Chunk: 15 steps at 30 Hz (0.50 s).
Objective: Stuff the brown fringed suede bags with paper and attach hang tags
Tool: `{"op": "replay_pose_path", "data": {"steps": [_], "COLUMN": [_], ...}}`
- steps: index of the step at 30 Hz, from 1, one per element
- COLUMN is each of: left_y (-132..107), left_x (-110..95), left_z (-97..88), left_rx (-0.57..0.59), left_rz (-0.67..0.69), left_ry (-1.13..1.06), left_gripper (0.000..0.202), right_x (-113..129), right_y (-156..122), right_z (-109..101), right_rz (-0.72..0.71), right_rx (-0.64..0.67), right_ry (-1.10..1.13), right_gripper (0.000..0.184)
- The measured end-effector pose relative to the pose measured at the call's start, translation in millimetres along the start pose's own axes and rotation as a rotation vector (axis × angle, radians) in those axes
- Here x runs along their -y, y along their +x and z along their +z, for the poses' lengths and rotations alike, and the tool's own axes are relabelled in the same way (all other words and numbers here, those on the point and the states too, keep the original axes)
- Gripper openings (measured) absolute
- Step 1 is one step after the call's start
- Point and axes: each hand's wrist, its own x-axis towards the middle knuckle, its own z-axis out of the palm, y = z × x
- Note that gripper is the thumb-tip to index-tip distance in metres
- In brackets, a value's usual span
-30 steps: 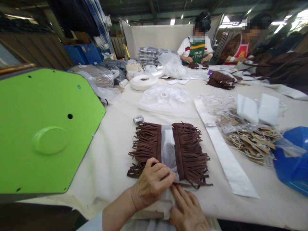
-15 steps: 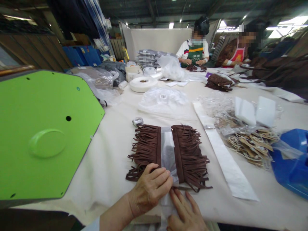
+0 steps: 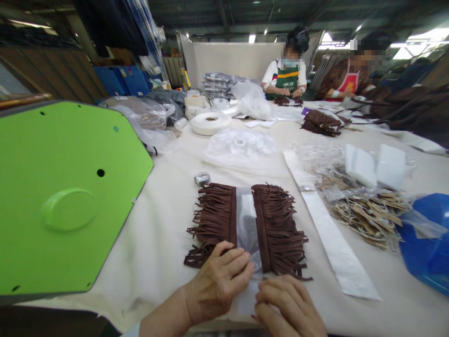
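A dark brown fringed piece (image 3: pixel 263 224) lies flat on the table, its two bands of fringe spread to either side. Between the bands runs a clear plastic strip (image 3: pixel 246 220) with a white patch under its upper part. My left hand (image 3: pixel 222 278) rests on the lower part of this strip, fingers bent and pressed together on the plastic, covering a corner of the left fringe. At the strip's near end, my right hand (image 3: pixel 289 304) is closed, fingers curled and fingertips against the plastic's right edge. The thumb's grip is partly hidden.
A green board (image 3: pixel 70 154) stands at left. Beyond the fringe lie a small tape roll (image 3: pixel 202 178), a clear bag (image 3: pixel 242 147) and a white reel (image 3: pixel 210 124). At right are a long white strip (image 3: pixel 329 238), tags (image 3: pixel 372 215) and a blue container (image 3: pixel 428 243). Two people work opposite.
My right hand has shifted slightly right, its fingers going from stretched out to curled at the strip's near end. My left hand stays on the strip. The view has shifted slightly.
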Motion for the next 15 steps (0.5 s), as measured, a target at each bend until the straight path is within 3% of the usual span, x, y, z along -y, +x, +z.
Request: {"op": "replay_pose_path", "data": {"steps": [4, 9, 15], "left_y": [1, -1, -5], "left_x": [-1, -5, -8], "left_z": [-10.3, 1.3, 15.7], "left_rx": [0.053, -0.141, -0.293], "left_rz": [-0.089, -0.347, -0.326], "left_ry": [-0.19, -0.171, -0.088], "left_gripper": [0.039, 0.033, 0.037], "right_x": [-17, -38, -47], "right_y": [26, 31, 25], "right_z": [-1, 20, 36], "right_rz": [0.146, 0.375, 0.454], "right_rx": [-0.042, 0.048, 0.166], "right_ry": [0.073, 0.189, 0.103], "right_gripper": [0.015, 0.023, 0.03]}}
